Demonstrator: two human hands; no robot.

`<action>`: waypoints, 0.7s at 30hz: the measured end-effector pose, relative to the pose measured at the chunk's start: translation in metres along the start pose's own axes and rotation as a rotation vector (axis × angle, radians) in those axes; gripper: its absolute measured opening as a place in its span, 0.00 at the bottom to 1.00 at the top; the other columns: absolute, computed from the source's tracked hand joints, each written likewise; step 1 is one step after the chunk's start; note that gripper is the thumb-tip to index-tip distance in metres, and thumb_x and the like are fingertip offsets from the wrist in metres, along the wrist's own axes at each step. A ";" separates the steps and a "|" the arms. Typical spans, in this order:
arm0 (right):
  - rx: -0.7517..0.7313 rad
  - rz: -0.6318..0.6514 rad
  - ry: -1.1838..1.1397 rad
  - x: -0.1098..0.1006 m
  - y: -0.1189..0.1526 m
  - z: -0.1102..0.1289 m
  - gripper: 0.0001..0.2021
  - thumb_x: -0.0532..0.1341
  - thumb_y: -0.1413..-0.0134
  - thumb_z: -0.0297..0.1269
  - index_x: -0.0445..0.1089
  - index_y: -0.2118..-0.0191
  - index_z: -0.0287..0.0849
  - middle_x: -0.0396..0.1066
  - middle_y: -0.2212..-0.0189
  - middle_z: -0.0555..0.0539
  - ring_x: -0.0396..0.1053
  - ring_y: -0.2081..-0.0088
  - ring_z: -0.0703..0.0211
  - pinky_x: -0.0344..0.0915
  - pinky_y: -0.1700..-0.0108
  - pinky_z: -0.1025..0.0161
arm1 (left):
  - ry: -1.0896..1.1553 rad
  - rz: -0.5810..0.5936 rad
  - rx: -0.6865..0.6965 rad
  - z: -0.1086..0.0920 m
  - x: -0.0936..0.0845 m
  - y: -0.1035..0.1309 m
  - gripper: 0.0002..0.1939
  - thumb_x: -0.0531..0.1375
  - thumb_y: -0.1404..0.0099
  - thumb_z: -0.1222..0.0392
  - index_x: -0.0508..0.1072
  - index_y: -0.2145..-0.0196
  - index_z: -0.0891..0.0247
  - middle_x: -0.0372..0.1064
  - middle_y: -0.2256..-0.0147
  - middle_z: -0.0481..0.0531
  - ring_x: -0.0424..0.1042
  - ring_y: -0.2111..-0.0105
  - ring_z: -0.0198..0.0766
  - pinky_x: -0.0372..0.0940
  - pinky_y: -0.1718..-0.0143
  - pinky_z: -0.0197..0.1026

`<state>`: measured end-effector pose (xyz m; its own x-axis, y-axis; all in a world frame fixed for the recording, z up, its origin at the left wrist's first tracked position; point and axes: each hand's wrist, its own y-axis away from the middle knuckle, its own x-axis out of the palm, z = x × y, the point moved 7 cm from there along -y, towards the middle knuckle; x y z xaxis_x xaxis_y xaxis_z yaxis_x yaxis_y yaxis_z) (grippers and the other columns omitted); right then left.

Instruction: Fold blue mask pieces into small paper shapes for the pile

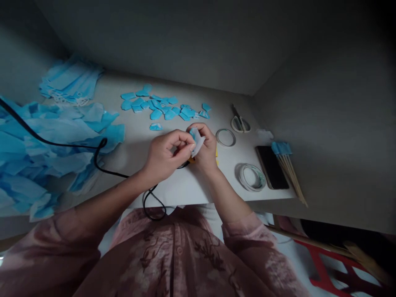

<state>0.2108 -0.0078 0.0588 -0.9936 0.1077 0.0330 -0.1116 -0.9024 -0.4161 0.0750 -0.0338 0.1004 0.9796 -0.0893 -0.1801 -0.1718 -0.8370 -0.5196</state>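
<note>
Over the middle of the white table, my left hand (pixel 169 153) pinches the edge of a small blue-and-white fabric piece (pixel 198 142). My right hand (pixel 208 146) grips the same piece from the other side, fingers curled behind it. Part of a yellow object (pixel 217 156) shows behind my right hand; its kind is hidden. Beyond my hands lie several cut blue fabric pieces (pixel 168 113). One blue-and-white piece (pixel 156 126) rests apart from them, nearer to my left hand.
Loose blue fabric scraps (pixel 58 144) and stacked face masks (pixel 72 80) fill the left. A black cable (pixel 114 173) crosses the table. On the right are scissors (pixel 240 121), tape rolls (pixel 252 177), a phone (pixel 271 167) and blue-tipped sticks (pixel 291 173). Walls (pixel 173 41) enclose the table.
</note>
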 end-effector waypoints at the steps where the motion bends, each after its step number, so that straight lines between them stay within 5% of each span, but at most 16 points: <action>1: 0.000 0.007 0.008 0.000 0.001 -0.001 0.08 0.62 0.38 0.43 0.71 0.66 0.46 0.72 0.70 0.55 0.69 0.67 0.65 0.67 0.62 0.65 | 0.016 0.002 -0.012 0.000 0.000 0.000 0.03 0.61 0.38 0.64 0.73 0.71 0.60 0.66 0.80 0.42 0.66 0.79 0.29 0.61 0.75 0.32; 21: 0.047 -0.003 -0.026 0.001 0.002 -0.006 0.07 0.62 0.38 0.42 0.72 0.65 0.46 0.73 0.69 0.55 0.69 0.66 0.64 0.65 0.61 0.65 | 0.144 0.029 -0.102 0.006 0.004 -0.001 0.03 0.62 0.40 0.63 0.72 0.72 0.61 0.65 0.80 0.42 0.62 0.80 0.28 0.58 0.77 0.32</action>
<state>0.2094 -0.0071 0.0520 -0.9933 0.1000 0.0585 -0.1147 -0.9207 -0.3730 0.0787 -0.0298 0.0954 0.9804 -0.1847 -0.0686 -0.1961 -0.8827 -0.4271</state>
